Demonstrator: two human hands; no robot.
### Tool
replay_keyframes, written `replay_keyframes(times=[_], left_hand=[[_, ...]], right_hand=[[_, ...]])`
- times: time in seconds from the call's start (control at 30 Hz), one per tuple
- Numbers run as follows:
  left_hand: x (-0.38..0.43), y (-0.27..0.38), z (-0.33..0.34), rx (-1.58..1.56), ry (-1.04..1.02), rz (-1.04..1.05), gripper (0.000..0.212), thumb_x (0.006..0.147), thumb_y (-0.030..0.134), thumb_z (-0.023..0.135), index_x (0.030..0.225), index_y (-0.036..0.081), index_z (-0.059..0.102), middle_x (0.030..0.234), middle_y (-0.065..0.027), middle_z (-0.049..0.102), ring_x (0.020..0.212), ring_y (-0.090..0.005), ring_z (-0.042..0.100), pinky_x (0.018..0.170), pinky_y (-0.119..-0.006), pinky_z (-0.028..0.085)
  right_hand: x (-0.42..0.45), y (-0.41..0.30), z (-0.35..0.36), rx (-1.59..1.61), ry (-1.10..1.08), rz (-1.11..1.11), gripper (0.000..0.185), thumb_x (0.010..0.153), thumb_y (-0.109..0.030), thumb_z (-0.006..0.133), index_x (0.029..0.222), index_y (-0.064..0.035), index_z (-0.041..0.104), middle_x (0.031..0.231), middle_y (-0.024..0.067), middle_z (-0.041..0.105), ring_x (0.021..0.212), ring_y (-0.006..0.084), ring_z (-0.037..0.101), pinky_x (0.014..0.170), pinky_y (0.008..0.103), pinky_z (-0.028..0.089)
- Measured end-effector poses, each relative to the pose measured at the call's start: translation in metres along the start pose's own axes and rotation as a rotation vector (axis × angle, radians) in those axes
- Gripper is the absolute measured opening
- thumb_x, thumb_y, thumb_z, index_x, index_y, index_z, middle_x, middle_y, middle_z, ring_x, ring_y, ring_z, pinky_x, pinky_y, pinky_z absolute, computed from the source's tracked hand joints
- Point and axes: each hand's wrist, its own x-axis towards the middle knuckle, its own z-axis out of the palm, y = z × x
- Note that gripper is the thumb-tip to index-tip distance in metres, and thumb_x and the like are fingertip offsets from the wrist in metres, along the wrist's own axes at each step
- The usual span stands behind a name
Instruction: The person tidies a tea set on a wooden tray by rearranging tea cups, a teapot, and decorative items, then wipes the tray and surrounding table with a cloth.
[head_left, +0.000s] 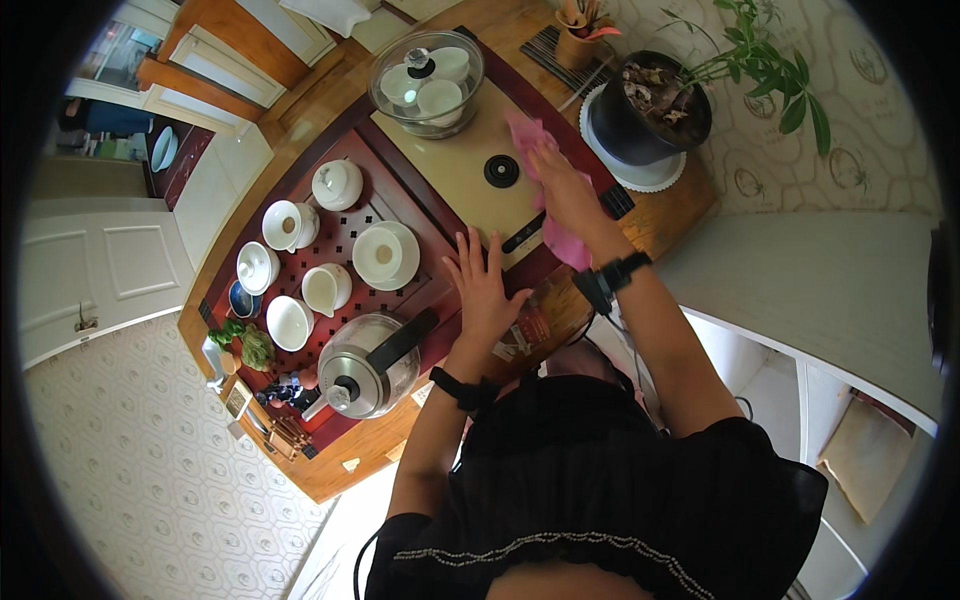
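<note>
My right hand (564, 191) presses a pink cloth (568, 244) flat against the right border of a tea tray (442, 289), beside its beige panel (459, 176). A round black disc (501, 171) sits in that panel, left of the cloth. My left hand (481, 291) rests with spread fingers on the tray's near edge, its fingertips by the panel's lower corner and a black control strip (523, 232). Nothing is held in it. Close by on its left stands a glass kettle (367, 367) with a black handle. A lidded glass bowl (427, 86) at the panel's far end contains white cups.
Several white tea vessels (386, 255) stand on the tray's red slotted half. Small figurines (289, 390) and green ornaments (256, 349) line its left end. A black plant pot (660, 112) on a white saucer and a brown tool holder (575, 49) stand at the right.
</note>
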Motion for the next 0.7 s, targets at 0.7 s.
replay_keyframes(times=[0.7], left_hand=[[0.018, 0.012, -0.001, 0.053, -0.12, -0.059, 0.121, 0.063, 0.028, 0.089, 0.157, 0.01, 0.015, 0.16, -0.0274, 0.011, 0.15, -0.0439, 0.008, 0.116, -0.065, 0.007]], right_hand=[[0.051, 0.005, 0.001, 0.23, 0.148, -0.148, 0.034, 0.075, 0.0, 0.06, 0.104, -0.0114, 0.074, 0.111, 0.007, 0.071, 0.114, 0.0287, 0.062, 0.098, 0.0413, 0.047]])
